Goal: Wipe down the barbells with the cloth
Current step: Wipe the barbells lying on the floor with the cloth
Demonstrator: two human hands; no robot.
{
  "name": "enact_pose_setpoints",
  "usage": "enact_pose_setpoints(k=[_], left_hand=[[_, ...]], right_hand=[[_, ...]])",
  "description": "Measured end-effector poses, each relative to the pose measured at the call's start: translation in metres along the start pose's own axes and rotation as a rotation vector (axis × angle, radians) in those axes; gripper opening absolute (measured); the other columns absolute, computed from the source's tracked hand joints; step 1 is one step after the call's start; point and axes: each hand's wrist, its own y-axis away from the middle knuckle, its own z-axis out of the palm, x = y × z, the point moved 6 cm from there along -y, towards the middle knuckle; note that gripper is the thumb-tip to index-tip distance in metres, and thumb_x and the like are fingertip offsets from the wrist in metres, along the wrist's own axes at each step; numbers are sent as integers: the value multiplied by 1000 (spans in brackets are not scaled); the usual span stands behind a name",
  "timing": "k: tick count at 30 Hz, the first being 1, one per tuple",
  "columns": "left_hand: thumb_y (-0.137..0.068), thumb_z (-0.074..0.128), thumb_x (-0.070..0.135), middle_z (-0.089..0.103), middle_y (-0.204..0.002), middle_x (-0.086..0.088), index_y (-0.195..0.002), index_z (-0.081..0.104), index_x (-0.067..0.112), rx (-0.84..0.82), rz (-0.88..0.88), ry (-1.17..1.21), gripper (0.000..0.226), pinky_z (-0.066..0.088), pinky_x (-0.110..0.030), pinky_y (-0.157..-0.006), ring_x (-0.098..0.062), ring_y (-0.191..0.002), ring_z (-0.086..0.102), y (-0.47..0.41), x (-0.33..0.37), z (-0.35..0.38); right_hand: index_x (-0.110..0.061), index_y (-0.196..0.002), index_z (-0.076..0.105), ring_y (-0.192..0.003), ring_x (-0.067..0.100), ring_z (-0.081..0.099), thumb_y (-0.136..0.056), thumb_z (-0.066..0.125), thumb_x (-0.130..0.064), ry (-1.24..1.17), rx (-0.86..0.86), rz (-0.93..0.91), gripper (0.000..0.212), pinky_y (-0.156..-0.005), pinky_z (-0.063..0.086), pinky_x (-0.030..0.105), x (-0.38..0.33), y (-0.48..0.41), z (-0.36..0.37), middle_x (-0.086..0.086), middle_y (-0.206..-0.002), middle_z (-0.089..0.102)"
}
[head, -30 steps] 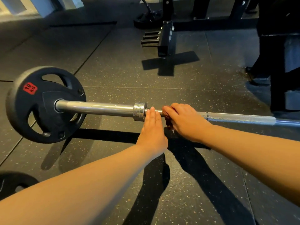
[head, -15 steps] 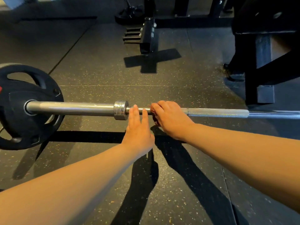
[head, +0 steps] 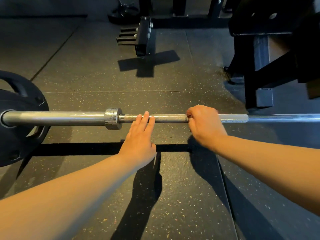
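A steel barbell (head: 169, 118) lies across the rubber floor, with a black weight plate (head: 20, 135) on its left sleeve. My left hand (head: 138, 141) has straight fingers, and their tips touch the knurled shaft just right of the collar (head: 113, 118). Further right, my right hand (head: 206, 125) is curled over the shaft. Only a thin dark edge of the cloth (head: 189, 116) shows under its fingers; the rest is hidden by the hand.
A black bench frame (head: 259, 66) stands close behind the bar at the right. A plate rack with pegs (head: 142, 37) stands at the back centre. Dark speckled rubber floor (head: 103, 78) lies beyond the bar.
My right hand has slid right along the shaft, away from my left hand, baring a stretch of knurling between them. My left hand still touches the bar near the collar.
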Motion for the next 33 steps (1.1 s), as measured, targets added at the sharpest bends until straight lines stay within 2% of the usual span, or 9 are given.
enact_pose_setpoints(k=[3, 6, 10, 14, 18, 22, 25, 30, 33], left_hand=[[-101, 51, 18, -23, -168, 9, -163, -4, 24, -2, 8, 11, 83, 2, -43, -128, -16, -154, -23, -4, 15, 8], [-102, 53, 19, -25, -167, 9, -163, -6, 23, 1, -17, 11, 85, 5, -43, -126, -16, -153, -24, -3, 17, 12], [-103, 49, 18, -24, -167, 8, -163, -9, 18, 10, 20, -22, 83, -5, -33, -124, -13, -153, -23, -3, 14, 6], [-102, 48, 17, -23, -167, 9, -162, -9, 18, -6, 28, -18, 83, -9, -30, -121, -12, -153, -23, -5, 16, 5], [-101, 50, 17, -28, -166, 8, -162, -10, 18, -26, -29, 29, 85, 2, -40, -128, -14, -152, -27, -7, 24, 14], [-100, 52, 15, -25, -167, 7, -162, -7, 17, -1, -36, 40, 86, 3, -42, -128, -14, -153, -25, -6, 22, 13], [-101, 50, 15, -22, -168, 9, -163, -6, 18, 7, 20, 7, 84, -8, -35, -126, -11, -153, -22, -3, 15, 5], [-103, 43, 17, -2, -171, 5, -163, 10, 14, 47, 85, -5, 69, -10, -33, -126, -10, -156, -8, -5, 8, -4], [-106, 37, 21, 29, -164, -5, -154, 36, 11, 204, 92, 62, 50, 6, -40, -128, -20, -155, 17, -7, 9, -10]], right_hand=[[-22, -108, 62, -87, 19, 53, -99, 47, -27, -111, -158, -166, 19, -78, 44, 37, -10, -6, 1, -3, -98, 59], [-29, -104, 60, -81, 11, 57, -99, 43, -32, -125, -268, -81, 18, -76, 53, 37, 28, 0, -16, -10, -92, 61], [-28, -95, 58, -77, 22, 59, -100, 43, -28, -9, -151, 233, 16, -76, 55, 44, 109, 25, -40, 1, -88, 64], [-22, -79, 65, -74, 26, 61, -92, 45, -24, -63, -3, 407, 24, -73, 54, 42, 91, 21, -33, 1, -76, 65], [-27, -77, 63, -73, 27, 60, -89, 46, -22, -79, -59, 156, 21, -71, 52, 41, 13, -3, -10, 0, -77, 64], [-20, -119, 60, -97, 23, 58, -101, 48, -33, -95, -129, -225, 25, -89, 49, 43, -30, -9, 4, 2, -109, 64], [-25, -141, 49, -109, 17, 55, -103, 47, -37, -108, -269, -326, 40, -96, 48, 36, -3, -7, 1, -3, -124, 60], [-28, -95, 65, -84, 24, 59, -99, 41, -35, -114, -17, 11, 25, -79, 50, 44, -21, -11, 4, -2, -91, 64], [-24, -104, 64, -93, 26, 61, -100, 49, -31, -137, -72, -162, 18, -84, 45, 41, -77, -25, 16, 3, -103, 67]])
